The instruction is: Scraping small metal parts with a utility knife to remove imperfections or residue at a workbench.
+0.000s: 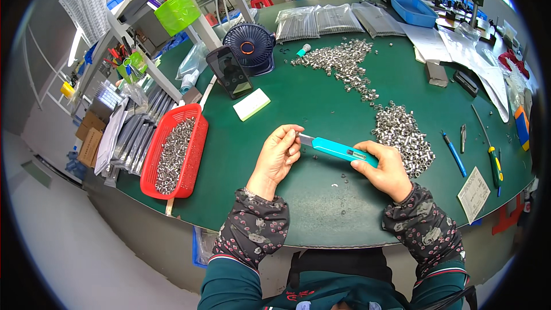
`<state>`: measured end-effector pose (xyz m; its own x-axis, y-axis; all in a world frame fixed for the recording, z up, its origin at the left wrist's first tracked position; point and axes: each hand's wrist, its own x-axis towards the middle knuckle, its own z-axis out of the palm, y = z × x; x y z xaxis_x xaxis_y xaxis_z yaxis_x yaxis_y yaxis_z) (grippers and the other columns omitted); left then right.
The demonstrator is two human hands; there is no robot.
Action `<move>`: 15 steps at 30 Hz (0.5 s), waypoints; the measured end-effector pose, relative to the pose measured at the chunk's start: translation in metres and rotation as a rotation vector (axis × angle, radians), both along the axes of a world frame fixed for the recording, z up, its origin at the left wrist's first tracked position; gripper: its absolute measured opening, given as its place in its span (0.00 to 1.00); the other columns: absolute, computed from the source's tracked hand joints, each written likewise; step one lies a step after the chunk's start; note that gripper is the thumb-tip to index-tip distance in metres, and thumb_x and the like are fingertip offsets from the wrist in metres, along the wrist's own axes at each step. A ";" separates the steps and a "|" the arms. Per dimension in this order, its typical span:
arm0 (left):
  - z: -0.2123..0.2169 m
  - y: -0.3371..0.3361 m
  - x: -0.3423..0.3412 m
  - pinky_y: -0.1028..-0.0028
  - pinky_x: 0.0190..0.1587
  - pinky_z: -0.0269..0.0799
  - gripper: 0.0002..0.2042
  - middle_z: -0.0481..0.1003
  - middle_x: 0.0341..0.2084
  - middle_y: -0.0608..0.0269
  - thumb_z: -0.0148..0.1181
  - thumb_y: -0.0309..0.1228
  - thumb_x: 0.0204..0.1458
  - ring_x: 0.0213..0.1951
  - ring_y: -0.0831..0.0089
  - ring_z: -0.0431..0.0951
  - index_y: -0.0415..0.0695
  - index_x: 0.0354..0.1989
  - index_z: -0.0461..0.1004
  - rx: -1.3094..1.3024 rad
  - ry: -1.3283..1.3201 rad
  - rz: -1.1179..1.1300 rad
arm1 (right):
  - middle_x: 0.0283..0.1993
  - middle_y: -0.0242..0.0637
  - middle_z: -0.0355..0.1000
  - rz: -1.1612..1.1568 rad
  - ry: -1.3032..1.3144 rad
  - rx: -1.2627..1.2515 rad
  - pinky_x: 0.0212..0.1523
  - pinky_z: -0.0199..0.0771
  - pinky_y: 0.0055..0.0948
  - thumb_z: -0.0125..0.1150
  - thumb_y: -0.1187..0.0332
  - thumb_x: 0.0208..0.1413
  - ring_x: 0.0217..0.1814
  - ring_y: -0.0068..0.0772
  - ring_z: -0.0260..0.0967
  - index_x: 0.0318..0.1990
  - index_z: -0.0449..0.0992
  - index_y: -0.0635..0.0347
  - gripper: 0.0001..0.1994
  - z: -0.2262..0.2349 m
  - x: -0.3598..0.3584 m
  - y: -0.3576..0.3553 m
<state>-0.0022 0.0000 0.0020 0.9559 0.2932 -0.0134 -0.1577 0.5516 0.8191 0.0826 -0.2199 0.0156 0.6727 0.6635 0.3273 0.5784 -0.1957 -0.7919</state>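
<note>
My right hand is wrapped round the handle of a teal utility knife. The knife's blade is out and points left, its tip at the fingertips of my left hand. Those fingers are pinched on what looks like a small metal ring, mostly hidden by the fingertips. Right of the knife lies a heap of short silvery metal rings. A second, wider spread of the same rings reaches toward the back. Tiny dark scraps dot the table below the knife.
A red plastic basket of metal rings stands at the left. Behind it are a phone, a fan and a sticky-note pad. At right lie a blue pen-like tool, a screwdriver and a paper slip.
</note>
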 end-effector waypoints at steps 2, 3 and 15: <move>-0.002 0.001 0.000 0.89 0.14 0.51 0.08 0.63 0.19 0.69 0.48 0.31 0.52 0.18 0.86 0.58 0.39 0.33 0.68 0.028 0.002 -0.009 | 0.26 0.43 0.70 0.009 0.009 -0.017 0.27 0.67 0.29 0.60 0.65 0.39 0.25 0.37 0.69 0.34 0.72 0.61 0.14 0.000 0.001 0.000; -0.002 0.001 0.000 0.89 0.14 0.51 0.08 0.63 0.19 0.69 0.48 0.31 0.52 0.18 0.86 0.58 0.39 0.33 0.68 0.028 0.002 -0.008 | 0.26 0.43 0.70 0.016 0.012 -0.031 0.27 0.67 0.29 0.60 0.64 0.39 0.26 0.38 0.69 0.34 0.72 0.61 0.14 0.001 0.000 0.000; -0.002 -0.002 0.000 0.88 0.10 0.45 0.14 0.60 0.14 0.71 0.47 0.39 0.52 0.12 0.87 0.54 0.40 0.24 0.66 0.046 0.181 0.093 | 0.24 0.40 0.67 -0.198 -0.423 0.256 0.24 0.65 0.30 0.60 0.71 0.38 0.24 0.40 0.66 0.34 0.70 0.61 0.12 0.004 -0.001 0.002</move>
<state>-0.0022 -0.0018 -0.0001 0.9078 0.3845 -0.1671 -0.0544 0.5032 0.8625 0.0814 -0.2184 0.0198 0.5513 0.4009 0.7317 0.8290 -0.1646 -0.5345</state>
